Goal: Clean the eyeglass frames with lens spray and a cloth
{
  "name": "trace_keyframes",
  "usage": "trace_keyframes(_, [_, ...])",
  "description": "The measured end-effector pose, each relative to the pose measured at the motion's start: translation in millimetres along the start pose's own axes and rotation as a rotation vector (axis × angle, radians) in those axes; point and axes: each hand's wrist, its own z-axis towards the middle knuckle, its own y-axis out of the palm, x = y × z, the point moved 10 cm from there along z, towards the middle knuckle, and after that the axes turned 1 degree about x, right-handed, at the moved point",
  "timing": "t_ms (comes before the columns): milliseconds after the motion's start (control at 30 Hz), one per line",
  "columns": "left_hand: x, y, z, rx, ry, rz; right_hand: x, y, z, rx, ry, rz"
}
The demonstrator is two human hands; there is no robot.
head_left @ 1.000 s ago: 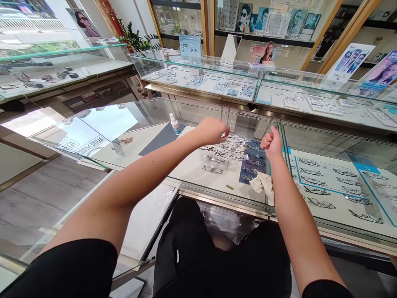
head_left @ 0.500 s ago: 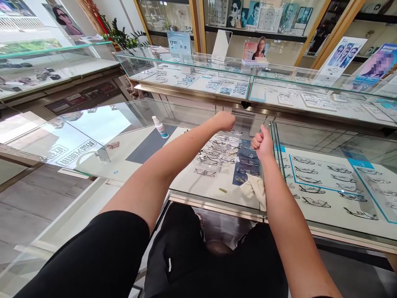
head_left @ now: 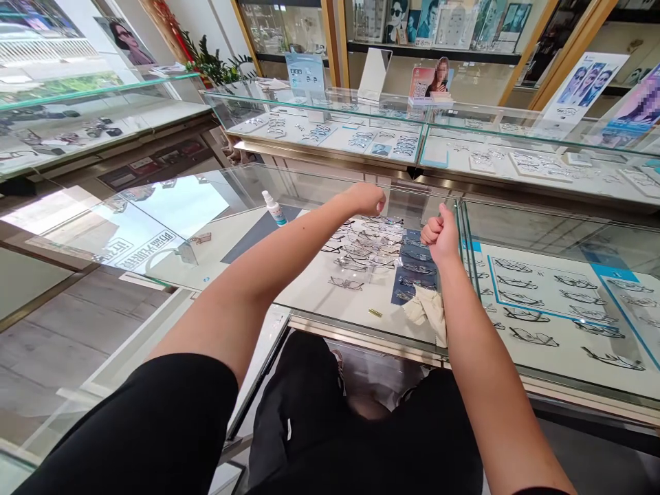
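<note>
My left hand is closed in a fist above the glass counter, its back towards me. My right hand is also closed, fingers curled in and thumb pointing up, a short way to the right. Whatever either hand might hold is hidden inside the fingers. Below and between them, rows of eyeglasses lie in the counter, some on a dark blue tray. A crumpled cream cloth is beside my right forearm. A small gold-coloured strip lies to the left of the cloth.
A white spray bottle stands beyond my left forearm. More eyeglasses fill the display case to the right. Across the aisle runs another glass showcase with advertising cards on top. A brownish small object is at the left.
The view has shifted slightly, so the counters appear a little further right. My left hand is slightly further left relative to the eyeglasses. Both hands remain closed.
</note>
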Motion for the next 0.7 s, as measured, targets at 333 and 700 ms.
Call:
trace_keyframes(333, [-62.9, 15.8, -130.3, -0.026, -0.082, 0.063, 6.0, 9.5, -4.7, -0.169, 0.072, -0.066])
trace_keyframes(700, [-90.0, 63.0, -180.4, -0.048, -0.150, 0.028, 6.5, -0.8, -8.9, -0.125, 0.052, -0.112])
